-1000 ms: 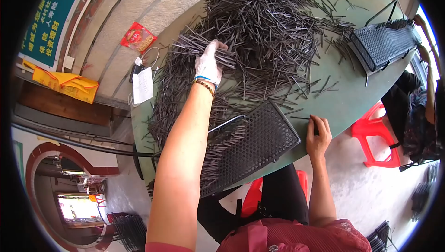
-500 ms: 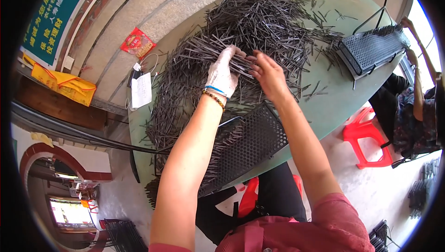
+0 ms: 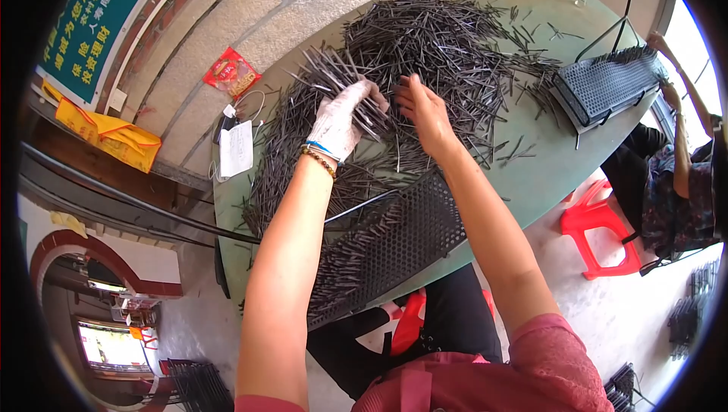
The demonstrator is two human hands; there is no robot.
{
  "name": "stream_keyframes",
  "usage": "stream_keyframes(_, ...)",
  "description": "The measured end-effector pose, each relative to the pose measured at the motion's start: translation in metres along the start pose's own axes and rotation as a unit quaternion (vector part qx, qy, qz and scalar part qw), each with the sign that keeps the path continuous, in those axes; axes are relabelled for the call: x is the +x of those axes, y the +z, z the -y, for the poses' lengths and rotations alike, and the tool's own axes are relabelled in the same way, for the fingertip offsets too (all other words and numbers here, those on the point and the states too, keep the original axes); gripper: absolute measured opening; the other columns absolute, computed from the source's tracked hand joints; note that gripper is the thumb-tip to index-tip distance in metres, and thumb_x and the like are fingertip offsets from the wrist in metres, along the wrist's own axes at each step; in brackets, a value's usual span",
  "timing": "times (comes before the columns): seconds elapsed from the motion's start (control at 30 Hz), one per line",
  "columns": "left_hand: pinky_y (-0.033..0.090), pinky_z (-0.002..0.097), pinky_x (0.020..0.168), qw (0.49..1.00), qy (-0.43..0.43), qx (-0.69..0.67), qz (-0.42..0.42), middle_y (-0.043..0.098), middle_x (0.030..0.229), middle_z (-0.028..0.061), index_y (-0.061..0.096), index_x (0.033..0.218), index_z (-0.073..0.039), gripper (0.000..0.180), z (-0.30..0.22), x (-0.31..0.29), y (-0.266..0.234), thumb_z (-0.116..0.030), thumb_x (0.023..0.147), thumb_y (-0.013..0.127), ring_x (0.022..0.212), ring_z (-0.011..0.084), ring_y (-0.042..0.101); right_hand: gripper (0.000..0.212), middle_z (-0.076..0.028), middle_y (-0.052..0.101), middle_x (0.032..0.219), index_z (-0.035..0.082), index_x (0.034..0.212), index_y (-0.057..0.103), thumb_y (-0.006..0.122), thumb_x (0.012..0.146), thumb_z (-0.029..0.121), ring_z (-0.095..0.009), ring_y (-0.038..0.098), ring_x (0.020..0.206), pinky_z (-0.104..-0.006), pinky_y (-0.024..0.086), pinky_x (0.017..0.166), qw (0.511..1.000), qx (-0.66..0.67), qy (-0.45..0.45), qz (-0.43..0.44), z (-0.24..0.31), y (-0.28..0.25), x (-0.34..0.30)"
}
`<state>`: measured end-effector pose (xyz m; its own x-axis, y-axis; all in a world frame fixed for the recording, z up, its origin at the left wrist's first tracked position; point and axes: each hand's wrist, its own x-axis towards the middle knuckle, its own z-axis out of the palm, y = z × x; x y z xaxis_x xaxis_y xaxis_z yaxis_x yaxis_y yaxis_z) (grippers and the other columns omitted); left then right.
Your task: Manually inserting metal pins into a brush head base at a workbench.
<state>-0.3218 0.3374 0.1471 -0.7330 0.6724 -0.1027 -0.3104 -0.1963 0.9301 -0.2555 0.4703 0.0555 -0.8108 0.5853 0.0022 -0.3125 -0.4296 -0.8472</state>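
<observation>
My left hand [image 3: 341, 125], in a white glove with a blue band and a beaded bracelet at the wrist, grips a bundle of thin dark strips [image 3: 326, 75] that fan out toward the upper left. A short gap away, my bare right hand [image 3: 427, 118] has its fingers stretched toward the bundle, with nothing plainly held. Both are over a large heap of loose dark strips [image 3: 425, 33] on the table. Between my forearms lies a black perforated panel [image 3: 409, 234]. Many short strips stand in the holes of its left part, while the right part shows bare holes.
A second perforated panel [image 3: 607, 86] on a wire frame stands at the right, with another person's hands [image 3: 667, 71] at it. A red packet [image 3: 231, 72] and a white paper [image 3: 236, 148] lie at the left. A red stool [image 3: 599, 234] stands beyond the green table's edge [image 3: 523, 200].
My left hand has moved left with the bundle, which now points more steeply upward. My right hand has drawn apart from it, shifting slightly left and down.
</observation>
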Motion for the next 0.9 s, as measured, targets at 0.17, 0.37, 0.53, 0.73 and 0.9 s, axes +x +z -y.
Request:
stream_keyframes(0.17, 0.054, 0.0315, 0.073, 0.992, 0.072, -0.049, -0.091, 0.068, 0.087, 0.0056, 0.067, 0.096, -0.006, 0.009, 0.02, -0.001, 0.014, -0.01, 0.088, 0.068, 0.08, 0.0171, 0.066, 0.046, 0.0, 0.061, 0.127, 0.021, 0.134, 0.055, 0.048, 0.098, 0.049, -0.018, 0.055, 0.111, -0.0352, 0.04, 0.096, 0.968, 0.217, 0.122, 0.04, 0.002, 0.05, -0.015)
stream_keyframes(0.37, 0.052, 0.0281, 0.07, 0.986, 0.134, 0.032, -0.095, 0.07, 0.084, 0.004, 0.069, 0.092, -0.003, 0.01, 0.037, -0.01, 0.018, -0.008, 0.084, 0.072, 0.072, 0.0134, 0.065, 0.041, -0.008, 0.062, 0.126, 0.014, 0.127, 0.059, 0.047, 0.1, 0.042, -0.026, 0.057, 0.115, -0.045, 0.044, 0.102, 0.892, 0.429, 0.14, -0.002, -0.01, 0.067, -0.022)
stream_keyframes(0.53, 0.056, 0.0349, 0.069, 0.996, 0.025, -0.001, -0.086, 0.067, 0.084, 0.0057, 0.065, 0.096, -0.005, 0.014, 0.013, -0.014, 0.002, -0.011, 0.084, 0.071, 0.075, 0.0193, 0.067, 0.057, -0.006, 0.061, 0.125, 0.013, 0.128, 0.056, 0.054, 0.092, 0.057, -0.025, 0.056, 0.114, -0.0457, 0.04, 0.103, 0.882, 0.403, 0.225, 0.097, 0.002, 0.065, -0.028)
stream_keyframes(0.73, 0.054, 0.0303, 0.073, 0.999, 0.014, -0.015, -0.042, 0.068, 0.089, 0.005, 0.066, 0.105, -0.004, 0.018, -0.013, -0.028, -0.013, -0.012, 0.09, 0.062, 0.081, 0.0157, 0.065, 0.068, -0.003, 0.063, 0.111, 0.012, 0.133, 0.049, 0.053, 0.09, 0.063, -0.02, 0.06, 0.102, -0.0411, 0.046, 0.094, 0.886, 0.348, 0.224, 0.208, 0.006, 0.052, -0.028)
stream_keyframes(0.9, 0.057, 0.0295, 0.067, 0.996, -0.083, 0.008, -0.014, 0.069, 0.089, 0.004, 0.063, 0.111, -0.006, 0.022, -0.013, -0.065, -0.018, -0.012, 0.09, 0.062, 0.075, 0.0143, 0.067, 0.062, -0.005, 0.065, 0.096, 0.014, 0.126, 0.056, 0.043, 0.093, 0.065, -0.015, 0.064, 0.075, -0.0311, 0.056, 0.069, 0.891, 0.277, 0.316, 0.174, -0.002, 0.081, -0.039)
